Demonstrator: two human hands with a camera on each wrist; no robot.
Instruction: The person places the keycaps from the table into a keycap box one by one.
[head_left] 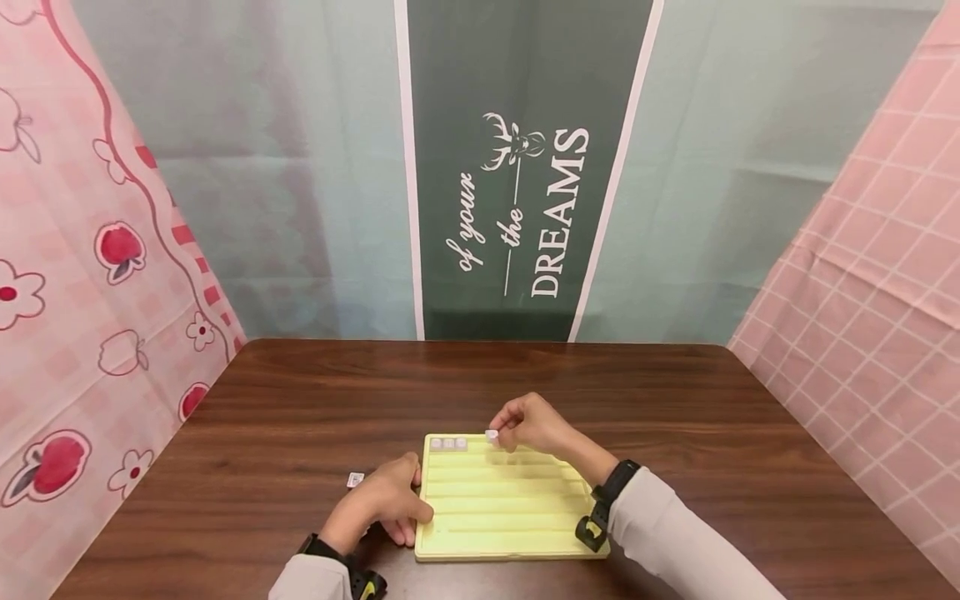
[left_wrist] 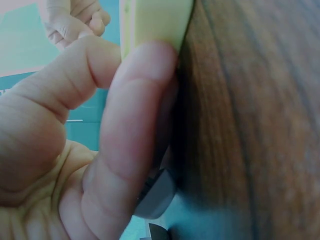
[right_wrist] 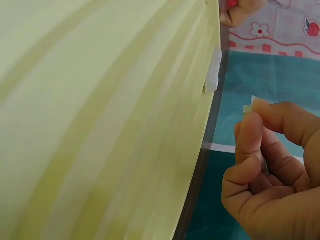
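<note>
A ridged yellow tray (head_left: 510, 500) lies on the table. My left hand (head_left: 393, 496) grips its left edge, thumb over the rim; in the left wrist view, fingertips (left_wrist: 150, 60) press against the tray's side (left_wrist: 160, 22). Above the tray's far edge, my right hand (head_left: 528, 423) pinches a small white tile (head_left: 491, 435) between thumb and index finger. The right wrist view shows that tile (right_wrist: 248, 108) mostly covered by the fingertips. Three similar tiles (head_left: 448, 443) sit side by side in the far left corner of the tray's top row.
Another small white tile (head_left: 356, 480) with a dark mark lies on the wooden table (head_left: 315, 400), left of my left hand. A grey rounded object (left_wrist: 157, 197) appears below the fingers in the left wrist view; its kind is unclear. Printed curtains (head_left: 337, 167) stand behind the table.
</note>
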